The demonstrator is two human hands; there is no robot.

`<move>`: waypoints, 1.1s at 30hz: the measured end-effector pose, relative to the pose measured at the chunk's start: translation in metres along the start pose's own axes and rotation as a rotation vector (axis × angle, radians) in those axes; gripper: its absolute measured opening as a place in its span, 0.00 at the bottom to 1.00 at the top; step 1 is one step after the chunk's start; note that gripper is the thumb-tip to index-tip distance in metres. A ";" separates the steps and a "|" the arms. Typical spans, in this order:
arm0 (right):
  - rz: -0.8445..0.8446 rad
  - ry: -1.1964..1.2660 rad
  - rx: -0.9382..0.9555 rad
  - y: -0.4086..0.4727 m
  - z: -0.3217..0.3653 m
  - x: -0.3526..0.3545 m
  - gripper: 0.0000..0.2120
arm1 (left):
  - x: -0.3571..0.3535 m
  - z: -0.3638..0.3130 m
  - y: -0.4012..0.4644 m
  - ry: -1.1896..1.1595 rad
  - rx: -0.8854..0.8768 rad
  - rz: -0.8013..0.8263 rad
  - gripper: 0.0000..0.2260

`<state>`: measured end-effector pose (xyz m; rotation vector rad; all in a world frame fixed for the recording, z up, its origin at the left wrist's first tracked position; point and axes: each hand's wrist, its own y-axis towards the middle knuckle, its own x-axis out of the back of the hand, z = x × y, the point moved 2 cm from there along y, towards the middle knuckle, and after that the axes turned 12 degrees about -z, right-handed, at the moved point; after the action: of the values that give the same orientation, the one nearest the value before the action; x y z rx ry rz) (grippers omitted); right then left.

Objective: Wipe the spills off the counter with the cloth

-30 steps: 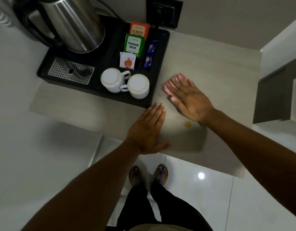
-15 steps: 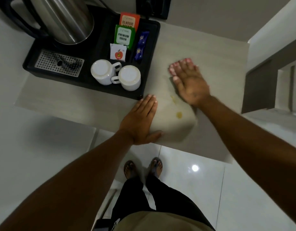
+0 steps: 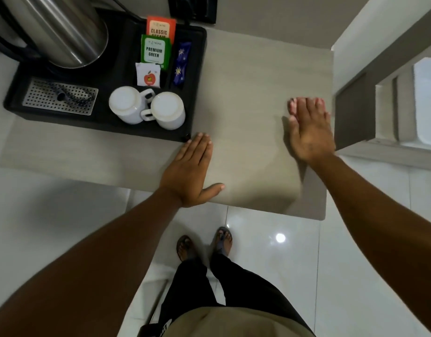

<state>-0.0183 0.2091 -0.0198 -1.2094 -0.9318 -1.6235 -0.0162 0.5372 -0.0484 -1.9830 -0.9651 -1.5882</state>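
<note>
A beige cloth [image 3: 253, 171], nearly the counter's colour, lies flat on the pale counter [image 3: 258, 69] near its front edge. My left hand [image 3: 190, 171] rests flat at the cloth's left edge, thumb along the counter's front, fingertips touching the corner of the black tray [image 3: 197, 69]. My right hand [image 3: 309, 132] presses flat on the cloth's far right part, close to the counter's right edge, with something pink showing at its fingertips. I see no spill or stain on the cloth or the bare counter.
The tray holds a steel kettle [image 3: 63, 27], two upturned white cups [image 3: 127, 103], and tea sachets [image 3: 155, 51]. A wall socket [image 3: 192, 8] sits behind. A grey ledge [image 3: 355, 105] adjoins the counter's right side. My sandalled feet [image 3: 204, 242] stand on glossy white tiles.
My right hand has slid rightwards across the counter, drawing the cloth with it. The yellow spot seen on the cloth earlier is gone from view. My left hand stays put.
</note>
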 end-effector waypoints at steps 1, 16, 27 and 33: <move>-0.013 -0.002 -0.021 0.007 0.009 -0.003 0.29 | 0.000 -0.001 0.000 0.004 -0.002 0.004 0.48; -0.017 0.042 0.009 -0.136 0.016 -0.006 0.27 | -0.001 -0.001 -0.002 0.065 -0.037 -0.001 0.48; -0.113 0.042 -0.168 -0.126 0.113 -0.033 0.28 | 0.000 0.000 0.000 0.070 -0.042 0.036 0.42; -0.091 0.049 -0.246 -0.143 0.074 -0.018 0.28 | 0.001 -0.002 0.001 0.076 -0.033 0.052 0.41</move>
<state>-0.1278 0.3277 -0.0283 -1.3005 -0.7831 -1.8747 -0.0163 0.5358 -0.0464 -1.9385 -0.8565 -1.6482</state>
